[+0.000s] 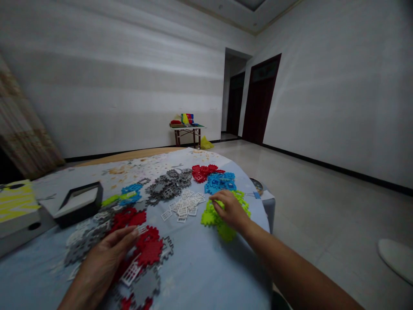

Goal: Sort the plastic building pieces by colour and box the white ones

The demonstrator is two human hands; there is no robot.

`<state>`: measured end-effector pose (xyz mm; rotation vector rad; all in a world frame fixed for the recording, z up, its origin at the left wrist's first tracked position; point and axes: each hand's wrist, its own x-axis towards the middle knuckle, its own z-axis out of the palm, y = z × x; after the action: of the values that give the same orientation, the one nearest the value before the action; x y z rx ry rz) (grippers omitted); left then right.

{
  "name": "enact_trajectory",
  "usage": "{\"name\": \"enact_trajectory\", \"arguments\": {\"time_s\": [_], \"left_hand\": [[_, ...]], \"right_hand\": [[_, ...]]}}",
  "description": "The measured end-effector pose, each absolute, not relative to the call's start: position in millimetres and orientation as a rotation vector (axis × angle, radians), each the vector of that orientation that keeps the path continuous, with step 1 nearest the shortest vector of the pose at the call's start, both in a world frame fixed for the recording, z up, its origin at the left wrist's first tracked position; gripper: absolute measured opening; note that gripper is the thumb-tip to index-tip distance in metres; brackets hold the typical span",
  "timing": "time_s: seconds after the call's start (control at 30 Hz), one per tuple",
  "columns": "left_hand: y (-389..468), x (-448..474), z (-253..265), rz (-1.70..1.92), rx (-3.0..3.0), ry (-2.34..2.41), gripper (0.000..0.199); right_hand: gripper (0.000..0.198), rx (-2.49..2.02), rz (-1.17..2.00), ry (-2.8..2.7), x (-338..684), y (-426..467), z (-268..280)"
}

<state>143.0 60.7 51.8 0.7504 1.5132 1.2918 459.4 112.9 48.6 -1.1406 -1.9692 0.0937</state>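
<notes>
My left hand (106, 254) is closed, thumb and fingertips pinching a small white window-frame piece (142, 230). Beneath and beside it lie red toothed plastic building pieces (150, 246), a grey toothed piece (146, 285) and another white window frame (130, 274). Over on the right, my right hand (229, 209) hovers at the pile of lime-green toothed pieces (226, 232). Its fingers are curved, with a gap between thumb and forefinger, and I see nothing held there. Left of that hand is a heap of white window frames (183, 206).
Behind are piles of grey pieces (167, 187), red pieces (203, 173) and blue pieces (221, 183). A black open box (80, 202) and a yellow-and-white box (19, 206) stand at left on the cloth-covered table (190, 275). A stool (269, 206) adjoins the right edge.
</notes>
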Motion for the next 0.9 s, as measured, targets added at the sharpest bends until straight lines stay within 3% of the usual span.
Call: {"name": "enact_trajectory", "arguments": {"time_s": [0.17,0.5,0.67,0.9], "left_hand": [[75.6,155.5,53.5,1.320,0.891,1.543,0.029],[127.2,195.4,61.5,1.360,0.943,1.407,0.038],[127.7,171.9,69.3,1.447,1.031,1.611,0.033],[72.9,94.7,81.4,1.350,1.241,2.148,0.043]], "right_hand": [[0.021,-0.937,0.339,-2.311,387.6,88.3,43.7],[0.020,-0.941,0.387,-2.398,362.2,80.1,5.5],[0.020,-0.911,0.433,-2.384,367.2,79.5,6.7],[0.025,-0.953,0.563,-2.335,365.0,80.2,7.2]]}}
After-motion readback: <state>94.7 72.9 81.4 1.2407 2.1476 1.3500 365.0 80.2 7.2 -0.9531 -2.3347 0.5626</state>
